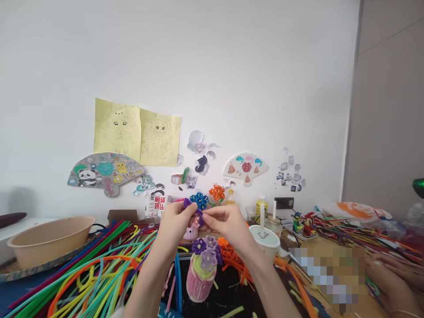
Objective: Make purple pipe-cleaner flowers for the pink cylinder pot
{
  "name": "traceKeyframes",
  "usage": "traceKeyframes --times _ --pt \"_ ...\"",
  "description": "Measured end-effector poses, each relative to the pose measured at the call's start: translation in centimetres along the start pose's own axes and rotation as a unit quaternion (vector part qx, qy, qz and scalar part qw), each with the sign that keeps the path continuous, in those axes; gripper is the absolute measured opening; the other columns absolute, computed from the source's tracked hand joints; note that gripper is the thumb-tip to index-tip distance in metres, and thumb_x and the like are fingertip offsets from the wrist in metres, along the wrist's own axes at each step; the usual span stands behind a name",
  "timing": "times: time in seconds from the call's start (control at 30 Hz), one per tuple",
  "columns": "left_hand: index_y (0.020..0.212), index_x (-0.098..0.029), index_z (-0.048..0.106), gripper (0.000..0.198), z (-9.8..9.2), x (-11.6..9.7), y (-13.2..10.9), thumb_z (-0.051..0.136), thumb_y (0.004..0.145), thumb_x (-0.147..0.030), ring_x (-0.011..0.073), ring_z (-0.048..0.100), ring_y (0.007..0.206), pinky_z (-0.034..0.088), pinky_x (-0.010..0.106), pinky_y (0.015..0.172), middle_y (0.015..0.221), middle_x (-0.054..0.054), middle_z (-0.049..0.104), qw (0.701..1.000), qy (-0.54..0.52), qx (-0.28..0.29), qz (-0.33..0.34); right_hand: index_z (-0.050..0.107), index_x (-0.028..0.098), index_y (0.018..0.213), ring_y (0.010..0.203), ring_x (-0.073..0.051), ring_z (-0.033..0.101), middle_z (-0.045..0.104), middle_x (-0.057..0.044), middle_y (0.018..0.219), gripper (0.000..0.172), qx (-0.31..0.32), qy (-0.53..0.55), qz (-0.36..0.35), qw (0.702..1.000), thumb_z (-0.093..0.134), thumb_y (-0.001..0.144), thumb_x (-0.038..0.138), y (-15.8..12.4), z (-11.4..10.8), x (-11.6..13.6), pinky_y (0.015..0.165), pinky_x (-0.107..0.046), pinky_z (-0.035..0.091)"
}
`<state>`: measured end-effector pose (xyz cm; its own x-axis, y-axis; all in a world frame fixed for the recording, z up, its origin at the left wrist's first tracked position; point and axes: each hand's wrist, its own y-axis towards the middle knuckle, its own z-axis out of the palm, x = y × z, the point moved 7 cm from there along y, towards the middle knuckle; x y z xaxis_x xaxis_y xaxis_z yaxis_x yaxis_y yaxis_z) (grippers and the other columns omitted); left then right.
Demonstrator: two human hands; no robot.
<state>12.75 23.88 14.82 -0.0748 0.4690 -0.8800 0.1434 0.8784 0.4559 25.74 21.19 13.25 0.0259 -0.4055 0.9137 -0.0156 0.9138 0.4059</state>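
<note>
Both hands are raised close together over the middle of the table. My left hand (179, 221) is closed on a dark purple pipe cleaner piece (199, 216) bent into loops. Fingers of my right hand (221, 221) pinch the same purple piece from the other side. Below them stands a pink ribbed cup shape (200, 280) with a pale green top and purple and lilac flowers (208, 252). Just behind the hands is a smaller pink cup (190, 233), partly hidden. Blue flowers (198, 200) and orange flowers (217, 193) show beyond the fingertips.
Many coloured pipe cleaners (109, 265) spread over the left side, beside a beige basin (51, 238). Orange pieces (228, 254) lie near my right wrist. A lidded cup with a straw (265, 238) stands to the right. Another person's hands (391, 278) are at the far right.
</note>
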Motion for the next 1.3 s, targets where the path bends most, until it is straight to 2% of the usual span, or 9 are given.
traceKeyframes --times 0.1,0.2,0.33,0.5,0.7,0.93,1.07,1.2,1.3 --pt "0.045 -0.022 0.038 0.042 -0.3 -0.6 -0.6 0.061 0.068 -0.048 0.0056 0.022 0.038 0.015 0.023 0.038 0.041 -0.007 0.032 0.999 -0.021 0.03 -0.025 0.077 0.015 0.079 0.059 -0.015 0.064 0.072 -0.005 0.067 0.041 0.066 -0.009 -0.002 0.998 0.084 0.058 0.05 -0.2 0.3 0.4 0.06 -0.029 0.05" --pt "0.046 -0.021 0.038 0.042 0.2 -1.1 -1.1 0.064 0.065 -0.047 0.0045 0.024 0.038 0.014 0.022 0.038 0.042 -0.007 0.034 0.995 -0.071 0.059 -0.047 0.077 0.016 0.08 0.055 -0.012 0.06 0.071 -0.003 0.066 0.04 0.085 0.009 -0.015 0.996 0.085 0.058 0.048 -0.2 0.5 0.4 0.054 -0.024 0.045" --pt "0.046 -0.02 0.04 0.04 0.7 -1.6 -1.1 0.065 0.063 -0.046 0.0037 0.022 0.037 0.011 0.021 0.038 0.04 -0.007 0.033 0.993 -0.1 0.045 -0.044 0.076 0.015 0.077 0.056 -0.011 0.059 0.068 -0.002 0.063 0.038 0.104 0.025 -0.049 0.993 0.081 0.064 0.05 -0.1 1.1 0.4 0.053 -0.023 0.044" --pt "0.049 -0.021 0.04 0.04 0.3 -1.5 -0.8 0.064 0.064 -0.048 0.0049 0.023 0.04 0.013 0.021 0.039 0.044 -0.007 0.034 0.997 -0.079 0.003 -0.02 0.074 0.017 0.08 0.056 -0.013 0.058 0.066 -0.001 0.066 0.038 0.062 -0.016 -0.055 0.996 0.079 0.066 0.051 0.1 0.0 0.4 0.055 -0.026 0.046" --pt "0.048 -0.021 0.039 0.041 -0.4 -1.9 -0.6 0.061 0.068 -0.049 0.0073 0.026 0.042 0.018 0.022 0.039 0.044 -0.006 0.034 0.999 0.011 -0.032 0.034 0.073 0.019 0.073 0.07 -0.017 0.058 0.068 -0.004 0.073 0.027 0.01 -0.202 -0.215 0.955 0.069 0.08 0.045 -0.8 -0.2 3.2 0.063 -0.029 0.044" --pt "0.048 -0.019 0.041 0.038 0.8 -2.6 -1.5 0.066 0.064 -0.043 0.0034 0.021 0.039 0.014 0.021 0.039 0.042 -0.008 0.032 0.99 -0.142 -0.017 -0.012 0.068 0.018 0.068 0.061 -0.013 0.053 0.061 -0.002 0.066 0.024 -0.04 -0.213 -0.293 0.931 0.064 0.087 0.034 -2.0 0.6 4.8 0.056 -0.026 0.041" --pt "0.051 -0.019 0.041 0.037 0.3 -2.4 -1.3 0.065 0.066 -0.044 0.0042 0.023 0.04 0.016 0.02 0.04 0.043 -0.008 0.033 0.991 -0.121 -0.049 -0.002 0.067 0.018 0.073 0.063 -0.013 0.055 0.063 -0.003 0.069 0.021 -0.091 -0.259 -0.37 0.887 0.061 0.09 0.028 -2.4 0.8 4.8 0.058 -0.025 0.045" --pt "0.052 -0.02 0.039 0.042 -0.2 -2.1 -0.7 0.063 0.071 -0.049 0.0068 0.027 0.044 0.02 0.021 0.041 0.046 -0.006 0.034 0.996 -0.025 -0.078 0.043 0.066 0.016 0.075 0.061 -0.013 0.053 0.061 -0.004 0.069 0.023 -0.138 -0.341 -0.467 0.804 0.052 0.094 0.018 -3.3 1.3 4.8 0.058 -0.025 0.044" --pt "0.053 -0.02 0.04 0.044 0.0 -1.9 -0.4 0.061 0.074 -0.052 0.0076 0.029 0.046 0.022 0.021 0.042 0.049 -0.006 0.034 0.995 0.012 -0.072 0.067 0.063 0.016 0.071 0.06 -0.013 0.051 0.059 -0.004 0.065 0.028 -0.144 -0.402 -0.493 0.758 0.049 0.095 0.015 -3.7 1.5 4.8 0.056 -0.025 0.042"
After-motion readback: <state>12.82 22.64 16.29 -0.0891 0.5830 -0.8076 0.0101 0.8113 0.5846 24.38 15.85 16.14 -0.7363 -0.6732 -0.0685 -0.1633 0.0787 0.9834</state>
